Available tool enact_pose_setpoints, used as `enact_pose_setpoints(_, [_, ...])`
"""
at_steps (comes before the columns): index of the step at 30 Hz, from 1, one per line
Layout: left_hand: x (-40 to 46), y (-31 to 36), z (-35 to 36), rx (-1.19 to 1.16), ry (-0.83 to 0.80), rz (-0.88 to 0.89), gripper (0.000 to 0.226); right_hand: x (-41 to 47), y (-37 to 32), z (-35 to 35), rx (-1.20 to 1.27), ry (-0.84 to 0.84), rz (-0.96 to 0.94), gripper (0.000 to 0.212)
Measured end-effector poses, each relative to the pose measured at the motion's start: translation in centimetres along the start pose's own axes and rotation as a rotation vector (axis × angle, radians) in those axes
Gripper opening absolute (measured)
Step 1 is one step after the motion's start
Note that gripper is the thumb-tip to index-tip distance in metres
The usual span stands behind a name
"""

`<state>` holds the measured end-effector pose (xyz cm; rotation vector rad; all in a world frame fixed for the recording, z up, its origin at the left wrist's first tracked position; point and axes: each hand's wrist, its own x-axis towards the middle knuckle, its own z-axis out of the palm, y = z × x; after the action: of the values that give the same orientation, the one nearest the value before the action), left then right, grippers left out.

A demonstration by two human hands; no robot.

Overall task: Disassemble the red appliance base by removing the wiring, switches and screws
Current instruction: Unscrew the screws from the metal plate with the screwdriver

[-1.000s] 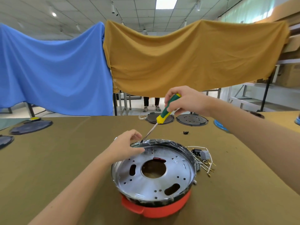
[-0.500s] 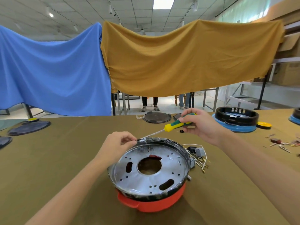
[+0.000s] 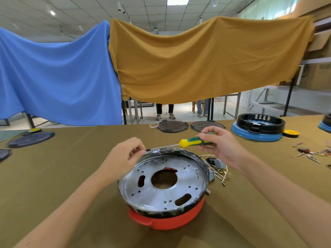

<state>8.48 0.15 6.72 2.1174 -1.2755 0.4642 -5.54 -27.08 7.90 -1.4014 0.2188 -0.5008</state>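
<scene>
The red appliance base (image 3: 166,221) sits on the olive-covered tabletop (image 3: 53,176), right in front of the person, with a shiny metal plate (image 3: 161,192) set into its black rim (big round hole in the middle, a couple of oval slots, lots of little holes). There's clear plastic film crinkled along the far edge of the rim.

The right hand (image 3: 219,145) has its fingers curled round the green-and-yellow handle of a screwdriver (image 3: 193,141), held nearly flat over the far rim with the shaft pointing left. The left hand (image 3: 125,156) is at the tip end, fingertips pinched together right where the shaft ends at the rim. Can't tell whether it's gripping the tip itself or the film there.

Just right of the base, touching or nearly so, lies a loose bundle of wiring (image 3: 217,170) with a small grey part and brass terminals. Farther right there's another scatter of small parts (image 3: 311,153).

At the back of the tabletop: two dark round plates (image 3: 172,126), a blue-and-black appliance base (image 3: 258,129) with a yellow disc (image 3: 291,133) beside it. Blue and mustard cloths hang behind.
</scene>
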Motion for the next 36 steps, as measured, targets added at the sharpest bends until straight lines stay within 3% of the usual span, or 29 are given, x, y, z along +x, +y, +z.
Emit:
enact_pose_setpoints(7, [-0.3,0.7,-0.6,0.010,-0.049,0.045,0.002,-0.2,0.4,0.0,0.018,-0.012,0.036,0.010])
enact_pose_setpoints(12, [0.2,0.9,-0.6,0.064,-0.089,0.020,0.010,0.2,0.7,0.3,-0.014,-0.024,0.027,0.010])
enact_pose_setpoints(17, [0.5,0.9,-0.7,0.119,-0.023,-0.027,0.014,0.2,1.1,0.3,-0.078,-0.039,0.013,0.015])
enact_pose_setpoints(21, [0.2,1.5,-0.5,0.183,0.055,0.056,0.013,0.2,2.1,0.6,-0.082,0.055,0.041,0.026])
enact_pose_setpoints(26, [-0.1,1.8,-0.9,0.228,0.064,0.086,0.016,-0.1,2.0,0.3,-0.027,0.021,0.014,0.020])
enact_pose_setpoints(33, [-0.4,2.5,-1.9,0.150,-0.085,0.208,0.022,-0.5,1.3,-0.4,-0.041,0.008,0.050,0.020])
enact_pose_setpoints(36, [-0.5,2.5,-2.0,0.080,-0.033,0.216,0.018,-0.7,1.0,-0.4,-0.042,-0.013,0.044,0.019])
